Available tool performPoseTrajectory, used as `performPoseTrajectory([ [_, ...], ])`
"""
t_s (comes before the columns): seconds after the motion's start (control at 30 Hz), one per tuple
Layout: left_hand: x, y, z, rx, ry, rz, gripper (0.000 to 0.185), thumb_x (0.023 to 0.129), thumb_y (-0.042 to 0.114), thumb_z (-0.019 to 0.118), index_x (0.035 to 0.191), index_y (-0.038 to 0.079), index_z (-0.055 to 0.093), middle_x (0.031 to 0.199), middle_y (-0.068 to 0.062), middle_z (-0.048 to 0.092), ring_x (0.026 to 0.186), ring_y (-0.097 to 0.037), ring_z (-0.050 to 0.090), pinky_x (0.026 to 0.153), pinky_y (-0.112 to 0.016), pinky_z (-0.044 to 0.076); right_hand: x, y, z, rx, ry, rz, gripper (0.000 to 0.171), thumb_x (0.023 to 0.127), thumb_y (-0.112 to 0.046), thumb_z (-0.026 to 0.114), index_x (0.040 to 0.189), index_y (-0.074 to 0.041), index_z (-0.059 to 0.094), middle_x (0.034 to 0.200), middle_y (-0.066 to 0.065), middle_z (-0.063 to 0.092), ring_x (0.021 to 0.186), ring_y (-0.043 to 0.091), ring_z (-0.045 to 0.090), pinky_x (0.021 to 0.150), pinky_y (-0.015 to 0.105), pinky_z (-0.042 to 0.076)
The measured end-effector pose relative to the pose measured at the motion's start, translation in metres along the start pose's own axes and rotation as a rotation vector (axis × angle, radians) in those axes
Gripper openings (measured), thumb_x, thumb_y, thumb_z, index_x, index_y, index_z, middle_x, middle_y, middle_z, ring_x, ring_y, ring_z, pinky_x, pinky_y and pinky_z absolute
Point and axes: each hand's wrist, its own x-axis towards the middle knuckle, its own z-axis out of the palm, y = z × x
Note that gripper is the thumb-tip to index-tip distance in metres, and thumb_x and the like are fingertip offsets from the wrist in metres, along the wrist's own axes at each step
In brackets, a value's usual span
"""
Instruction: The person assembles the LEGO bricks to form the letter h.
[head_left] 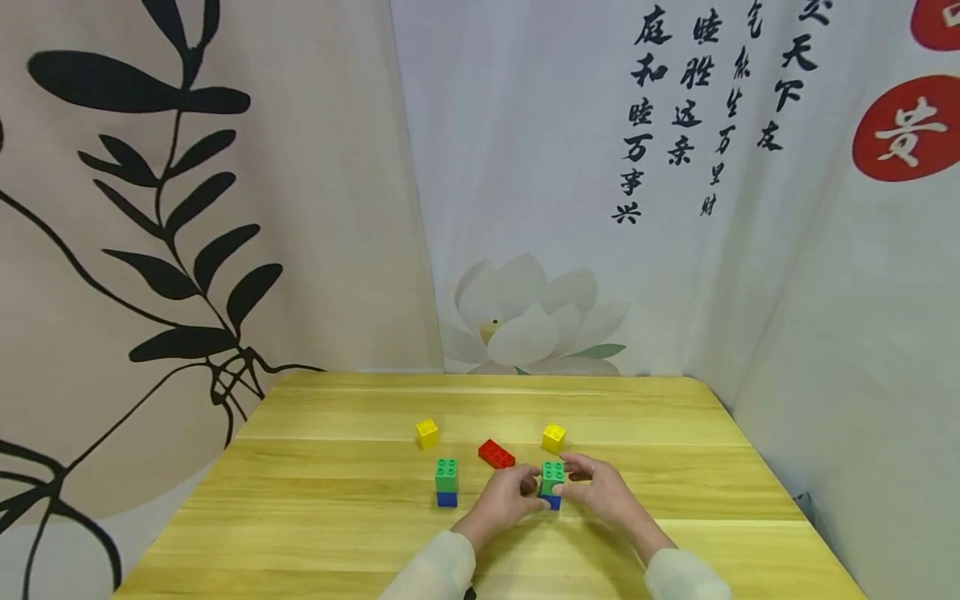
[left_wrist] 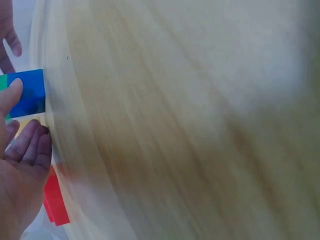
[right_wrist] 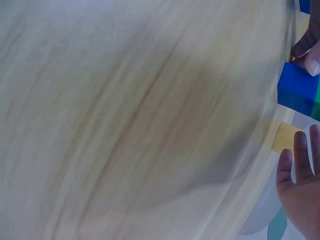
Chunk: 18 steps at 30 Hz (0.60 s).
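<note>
A toy building brick stack, a green brick (head_left: 552,473) over a blue brick (left_wrist: 29,92), stands between the two hands. My left hand (head_left: 508,498) is at its left side, the thumb lying on the blue brick and the other fingers bent beside the stack. On the right side is my right hand (head_left: 602,493), its thumb overlapping the green brick's lower corner in the head view. The right hand's other fingers (right_wrist: 301,157) are spread and fairly straight, apart from the blue brick in the right wrist view.
A second stack, green brick (head_left: 446,475) on blue brick (head_left: 447,499), stands left of the left hand. A red brick (head_left: 497,454) lies behind that hand. Two yellow bricks (head_left: 427,433) sit farther back on the wooden table (head_left: 322,475). Printed curtains (head_left: 337,208) border the table.
</note>
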Motion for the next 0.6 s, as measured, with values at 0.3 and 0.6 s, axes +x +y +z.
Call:
performPoseTrajectory([
  [0.3,-0.007,0.018,-0.02,-0.028,0.057,0.031,0.058,0.083,0.021,0.079,0.134,0.005,0.057,0.126,-0.017,0.065,0.113,-0.031,0.061,0.091,-0.049,0.054,-0.002,-0.013,-0.009,-0.037,0.036,-0.027,0.062,0.089,-0.041,0.07,0.141,-0.012,0.053,0.136,0.008,0.062,0.122,0.028,0.057,0.098,0.05,0.051],
  [0.6,-0.009,0.043,-0.056,0.003,0.085,0.069,0.053,0.088,0.024,0.075,0.136,0.012,0.056,0.127,-0.011,0.064,0.115,-0.032,0.061,0.092,-0.045,0.054,0.001,-0.032,-0.009,-0.05,0.13,-0.051,0.058,0.095,-0.05,0.059,0.139,-0.013,0.056,0.133,0.011,0.063,0.124,0.03,0.057,0.094,0.045,0.054],
])
